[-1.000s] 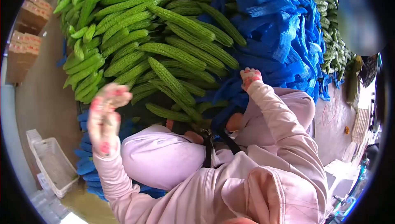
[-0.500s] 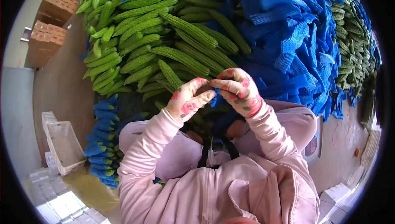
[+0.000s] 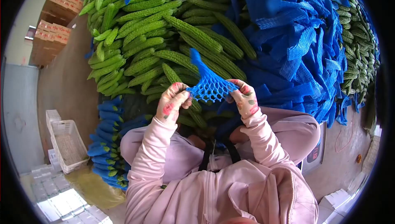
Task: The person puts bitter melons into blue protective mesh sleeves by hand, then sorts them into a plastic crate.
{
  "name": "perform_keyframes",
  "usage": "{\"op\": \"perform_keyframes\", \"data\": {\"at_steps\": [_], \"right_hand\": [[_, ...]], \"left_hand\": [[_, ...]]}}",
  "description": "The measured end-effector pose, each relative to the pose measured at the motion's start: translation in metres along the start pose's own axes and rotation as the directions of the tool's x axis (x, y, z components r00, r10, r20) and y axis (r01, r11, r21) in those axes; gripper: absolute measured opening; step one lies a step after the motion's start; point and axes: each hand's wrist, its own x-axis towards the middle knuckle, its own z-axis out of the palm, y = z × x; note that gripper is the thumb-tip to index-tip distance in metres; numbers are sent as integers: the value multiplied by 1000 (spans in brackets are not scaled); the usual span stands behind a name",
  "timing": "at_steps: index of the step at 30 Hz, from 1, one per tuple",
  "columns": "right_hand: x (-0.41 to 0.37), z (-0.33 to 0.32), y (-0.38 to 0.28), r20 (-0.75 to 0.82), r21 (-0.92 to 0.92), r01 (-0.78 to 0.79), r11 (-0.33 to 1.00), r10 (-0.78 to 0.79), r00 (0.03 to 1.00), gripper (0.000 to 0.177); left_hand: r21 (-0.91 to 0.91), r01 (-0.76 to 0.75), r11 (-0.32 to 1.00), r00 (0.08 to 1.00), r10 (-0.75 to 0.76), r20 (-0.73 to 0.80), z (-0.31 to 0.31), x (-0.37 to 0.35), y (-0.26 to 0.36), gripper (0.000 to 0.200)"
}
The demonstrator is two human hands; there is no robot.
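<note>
A blue foam net sleeve [image 3: 210,87] is stretched wide between my hands, its mesh opened and its narrow end pointing up and away. My left hand [image 3: 172,102], in a flower-patterned glove, pinches the left edge of the mesh. Opposite it, my right hand [image 3: 245,96], gloved alike, grips the right edge. Just beyond the sleeve lies a pile of green bitter gourds [image 3: 197,34]. To the right of them is a big heap of blue net sleeves [image 3: 302,38].
Gourds in blue sleeves [image 3: 108,141] are stacked at my left knee. A white plastic basket [image 3: 69,145] stands farther left, with cardboard boxes [image 3: 53,34] behind. More gourds [image 3: 354,47] lie at far right. A scale [image 3: 316,152] sits by my right knee.
My hands have moved apart, pulling the bunched blue sleeve open into a wide mesh. The view has shifted slightly.
</note>
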Motion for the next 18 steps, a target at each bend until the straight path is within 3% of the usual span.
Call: {"op": "perform_keyframes", "data": {"at_steps": [1,2,3,4,5,7,8,9,11,13,14,15,16,17,18], "right_hand": [[2,1,4,-1,-1,1,1000,-1,1000,24],[3,7,7,-55,-260,158,952,-178,983,27],[4,14,10,-59,-506,279,816,-356,933,30],[4,24,13,40,-699,384,603,-503,864,35],[-4,39,1,33,-776,262,574,-377,926,30],[-1,38,10,179,-755,297,585,-253,951,23],[-1,45,9,148,-752,315,579,-317,937,14],[-1,49,12,146,-752,318,577,-326,934,14],[3,48,10,-27,-691,364,625,-526,850,10],[-1,52,9,8,-778,371,506,-583,812,14],[-3,54,15,78,-764,427,484,-588,805,14],[-9,60,21,78,-787,376,489,-526,847,14],[-14,66,23,68,-794,349,497,-498,865,15],[-15,67,29,77,-796,364,483,-517,853,15],[-19,67,34,78,-788,341,513,-466,882,15]], "left_hand": [[40,5,999,1000,-5,0,-7,4,-2,6],[119,-17,993,999,22,-36,-8,8,-8,6],[231,-140,963,979,169,-113,8,9,-14,7],[611,-412,676,866,498,32,20,3,-15,10],[813,-553,182,666,683,300,40,-6,0,13],[560,-827,53,466,621,630,61,-25,0,19],[557,-829,53,464,621,632,58,-27,-3,19],[634,-769,82,550,591,590,54,-26,-6,20],[767,-638,77,645,598,476,43,-14,-14,16],[920,-391,-24,847,382,370,30,-13,-24,11],[940,-340,39,901,300,313,30,-8,-24,9],[960,-267,88,950,195,246,27,-8,-26,8],[864,-311,397,932,306,195,3,6,-66,10],[663,-352,660,918,382,108,11,16,-59,13],[796,-334,504,894,436,99,12,16,-49,16]]}}
